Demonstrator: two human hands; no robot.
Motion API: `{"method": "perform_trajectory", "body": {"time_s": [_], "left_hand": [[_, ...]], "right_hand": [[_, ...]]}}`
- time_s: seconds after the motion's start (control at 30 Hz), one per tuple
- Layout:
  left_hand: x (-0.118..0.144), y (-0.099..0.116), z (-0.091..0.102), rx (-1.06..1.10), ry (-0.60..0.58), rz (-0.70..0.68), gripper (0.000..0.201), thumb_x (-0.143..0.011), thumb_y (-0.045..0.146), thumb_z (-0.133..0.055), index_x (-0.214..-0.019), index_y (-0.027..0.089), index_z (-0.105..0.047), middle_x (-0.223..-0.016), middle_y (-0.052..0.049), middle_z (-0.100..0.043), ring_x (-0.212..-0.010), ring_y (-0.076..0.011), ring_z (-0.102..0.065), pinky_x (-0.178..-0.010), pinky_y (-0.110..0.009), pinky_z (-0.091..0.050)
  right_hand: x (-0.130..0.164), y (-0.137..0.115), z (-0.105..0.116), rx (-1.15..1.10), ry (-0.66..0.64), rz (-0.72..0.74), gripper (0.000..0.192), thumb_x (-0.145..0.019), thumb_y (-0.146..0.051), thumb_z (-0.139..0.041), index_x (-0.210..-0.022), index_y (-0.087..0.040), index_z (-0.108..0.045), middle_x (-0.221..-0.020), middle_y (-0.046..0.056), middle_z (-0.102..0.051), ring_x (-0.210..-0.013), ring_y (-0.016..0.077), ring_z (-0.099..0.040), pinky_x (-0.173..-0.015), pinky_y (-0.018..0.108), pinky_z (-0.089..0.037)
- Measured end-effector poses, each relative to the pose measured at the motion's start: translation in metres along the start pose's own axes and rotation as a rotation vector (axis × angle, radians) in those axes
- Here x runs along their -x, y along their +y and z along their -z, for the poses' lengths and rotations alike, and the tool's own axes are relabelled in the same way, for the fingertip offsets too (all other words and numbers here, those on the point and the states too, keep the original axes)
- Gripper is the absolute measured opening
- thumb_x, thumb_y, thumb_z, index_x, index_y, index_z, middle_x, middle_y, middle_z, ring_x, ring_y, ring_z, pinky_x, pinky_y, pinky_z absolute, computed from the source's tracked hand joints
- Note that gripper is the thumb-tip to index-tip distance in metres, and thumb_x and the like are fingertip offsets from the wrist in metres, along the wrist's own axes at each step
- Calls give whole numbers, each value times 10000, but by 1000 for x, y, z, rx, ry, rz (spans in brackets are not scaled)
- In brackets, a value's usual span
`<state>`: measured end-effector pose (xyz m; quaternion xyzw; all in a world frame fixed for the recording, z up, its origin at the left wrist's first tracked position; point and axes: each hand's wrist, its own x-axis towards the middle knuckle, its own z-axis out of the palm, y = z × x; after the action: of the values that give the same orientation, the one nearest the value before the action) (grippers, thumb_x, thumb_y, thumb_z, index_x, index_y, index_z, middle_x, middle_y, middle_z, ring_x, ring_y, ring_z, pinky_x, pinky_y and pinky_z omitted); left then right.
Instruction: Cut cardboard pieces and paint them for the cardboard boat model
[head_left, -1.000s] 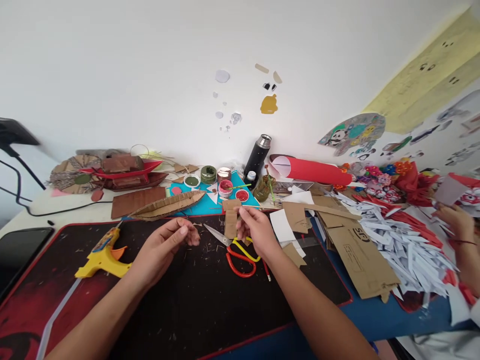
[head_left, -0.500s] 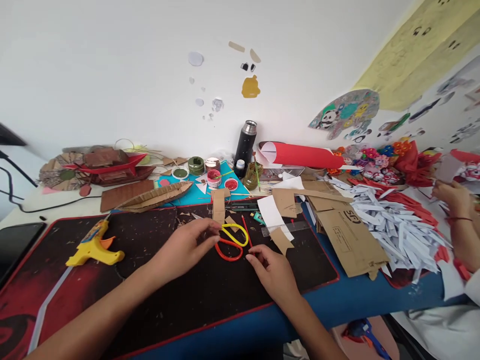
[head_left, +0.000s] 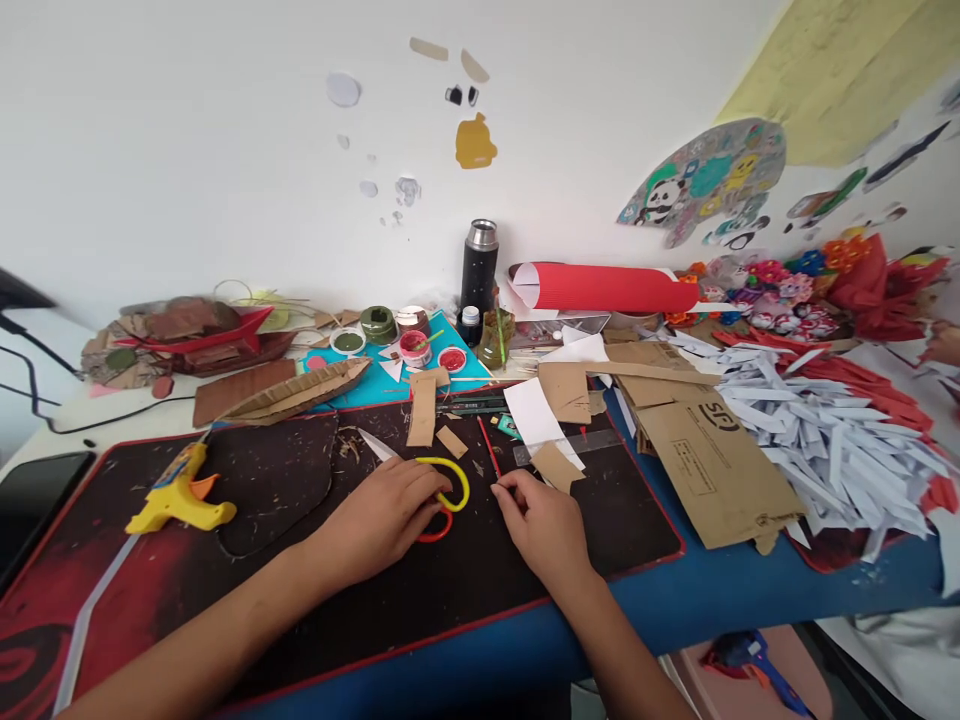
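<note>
Both hands rest low on the dark mat in the head view, the only view I have. My left hand lies palm down with its fingers curled over the scissors, covering most of the red loop while the yellow loop shows past the fingertips; the blade tip pokes out to the far left. It looks like a loose grip on the handles, though I cannot tell whether a finger is through a loop. My right hand is closed, thumb and forefinger pinched on the near end of a red pencil that lies on the mat pointing away from me.

A second ago the right hand held a cardboard strip up off the mat and the left hand hung empty. Now that strip lies flat, far of the scissors, with a smaller scrap just right of it. Half a second ago the left hand was only arriving at the handles; now it covers them. So I judge that the strip is put down and both hands have gone to tools.

Left on the mat lies a yellow glue gun. Right lie brown cardboard and a heap of white paper strips.
</note>
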<state>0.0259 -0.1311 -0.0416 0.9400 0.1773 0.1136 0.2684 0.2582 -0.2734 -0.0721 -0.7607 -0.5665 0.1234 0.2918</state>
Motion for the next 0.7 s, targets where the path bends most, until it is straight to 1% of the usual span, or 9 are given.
{"method": "perform_trajectory", "body": {"time_s": [0.13,0.23,0.3,0.33,0.37,0.43,0.5,0.6,0.7], "left_hand": [[-6,-8,10,58,50,97,239,-1099,328,-525,-1196,256,-731,-1101,-74,-817,-953,-245,-773,-870,-360,-600],[-31,-18,15,-64,110,82,294,-1104,300,-494,-1215,239,-760,-1152,-109,-803,-1065,-282,-761,-973,-410,-598],[-52,-25,15,-180,71,35,325,-1068,219,-535,-1320,224,-740,-1233,-129,-776,-1170,-306,-725,-1068,-458,-561],[-61,-28,14,-234,38,15,344,-1044,183,-566,-1344,218,-731,-1240,-131,-764,-1179,-309,-712,-1070,-459,-553],[-68,-30,13,-282,0,-8,339,-1029,164,-595,-1335,212,-733,-1228,-133,-751,-1179,-312,-701,-1066,-458,-545],[-79,-33,10,-354,-65,-50,254,-1015,135,-623,-1220,204,-756,-1162,-121,-730,-1139,-309,-687,-1034,-447,-535],[-83,-34,9,-396,-110,-84,168,-1017,121,-628,-1109,193,-749,-1115,-111,-712,-1087,-302,-672,-990,-437,-525],[-83,-32,12,-435,-146,-113,95,-1031,136,-633,-1059,173,-716,-1099,-117,-709,-1043,-307,-648,-946,-442,-509],[-80,-31,13,-442,-194,-126,131,-1071,155,-583,-1005,169,-696,-999,-104,-710,-977,-300,-640,-912,-442,-500]], "right_hand": [[1,-2,0,-57,-5,-8,331,-1121,-436,-561,-947,-251,-772,-667,22,-732,-594,225,-686,-592,306,-353],[2,-2,0,-65,-4,2,322,-1121,-428,-565,-947,-249,-770,-677,26,-746,-607,232,-703,-596,309,-349],[2,-2,0,-62,2,9,315,-1120,-414,-568,-947,-245,-770,-679,28,-753,-609,233,-710,-601,310,-345],[2,-2,0,-62,4,11,315,-1120,-410,-567,-946,-244,-771,-680,29,-756,-609,232,-713,-604,310,-345],[2,-2,0,-63,4,12,316,-1122,-407,-564,-948,-244,-772,-684,30,-761,-610,232,-716,-606,310,-346],[3,-2,-1,-66,2,16,312,-1125,-401,-565,-957,-241,-773,-700,32,-773,-621,232,-727,-614,311,-351],[3,-3,-2,-66,1,21,302,-1125,-393,-574,-962,-235,-773,-717,33,-783,-635,235,-741,-619,314,-352],[2,-3,-2,-65,-1,21,290,-1122,-379,-588,-959,-229,-776,-724,31,-789,-640,236,-751,-622,317,-351],[2,-3,-2,-71,3,19,280,-1118,-369,-600,-961,-225,-781,-717,28,-788,-640,237,-757,-620,318,-350]]}}
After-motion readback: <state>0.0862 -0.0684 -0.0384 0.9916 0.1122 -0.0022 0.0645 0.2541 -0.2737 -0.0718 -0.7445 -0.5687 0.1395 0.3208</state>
